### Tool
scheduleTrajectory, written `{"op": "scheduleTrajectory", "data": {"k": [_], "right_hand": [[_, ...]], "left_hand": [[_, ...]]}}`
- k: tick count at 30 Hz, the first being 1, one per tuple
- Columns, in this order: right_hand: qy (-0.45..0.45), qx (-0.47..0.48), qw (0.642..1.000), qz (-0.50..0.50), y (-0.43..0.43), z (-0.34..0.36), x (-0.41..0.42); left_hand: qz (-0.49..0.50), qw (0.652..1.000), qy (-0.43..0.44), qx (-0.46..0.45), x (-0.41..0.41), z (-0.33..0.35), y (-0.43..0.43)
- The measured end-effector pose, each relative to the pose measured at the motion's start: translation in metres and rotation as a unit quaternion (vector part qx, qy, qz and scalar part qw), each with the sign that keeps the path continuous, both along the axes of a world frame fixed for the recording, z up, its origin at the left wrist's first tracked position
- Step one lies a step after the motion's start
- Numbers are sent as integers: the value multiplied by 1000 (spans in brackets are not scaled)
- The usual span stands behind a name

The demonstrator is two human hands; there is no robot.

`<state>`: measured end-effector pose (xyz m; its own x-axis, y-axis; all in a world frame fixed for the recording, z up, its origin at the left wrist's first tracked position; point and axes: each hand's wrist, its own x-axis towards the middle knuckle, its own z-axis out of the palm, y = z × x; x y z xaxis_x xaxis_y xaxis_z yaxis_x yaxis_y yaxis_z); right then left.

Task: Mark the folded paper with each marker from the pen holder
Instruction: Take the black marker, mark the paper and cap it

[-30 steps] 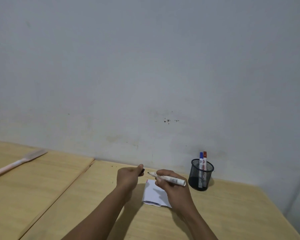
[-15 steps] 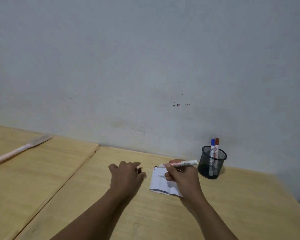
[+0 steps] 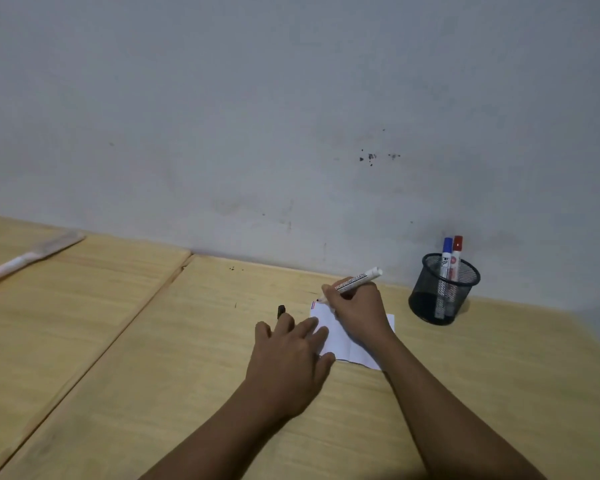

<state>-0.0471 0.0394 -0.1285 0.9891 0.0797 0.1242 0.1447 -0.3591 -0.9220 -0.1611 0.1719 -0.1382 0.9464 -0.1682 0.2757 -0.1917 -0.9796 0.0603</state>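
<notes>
The white folded paper (image 3: 343, 341) lies on the wooden table (image 3: 187, 358). My right hand (image 3: 359, 308) grips an uncapped white marker (image 3: 355, 279), and its black tip touches the paper's far left corner beside small red and blue marks. My left hand (image 3: 291, 355) rests flat, fingers spread, with its fingertips pressing on the paper's left edge. The marker's black cap (image 3: 281, 311) lies on the table just past my left fingers. A black mesh pen holder (image 3: 442, 292) stands at the right by the wall and holds a blue marker (image 3: 445, 258) and a red marker (image 3: 457, 256).
A pale pink-handled tool (image 3: 28, 258) lies on the far left table section. A seam (image 3: 125, 327) runs between the two tabletop boards. The grey wall (image 3: 291, 116) rises straight behind the table.
My left hand put the black cap down and laid its fingers on the paper. My right hand lowered the marker tip onto the paper's corner. The camera has tilted down.
</notes>
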Motion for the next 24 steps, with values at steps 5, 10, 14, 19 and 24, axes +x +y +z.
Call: {"op": "scheduleTrajectory", "data": {"k": [5, 10, 14, 19, 24], "right_hand": [[-13, -12, 1000, -4, 2, -7, 3], [-19, -35, 999, -5, 3, -9, 5], [-17, -45, 999, -11, 4, -8, 4], [-14, -50, 999, -7, 4, -6, 2], [-7, -40, 999, 13, 1, -5, 1]], "left_hand": [[6, 1000, 10, -9, 2, -3, -1], [8, 1000, 17, -15, 1, -2, -1], [12, 999, 27, -16, 1, 1, -1], [14, 999, 28, -20, 1, 1, -1], [15, 999, 18, -25, 2, -3, -1]]}}
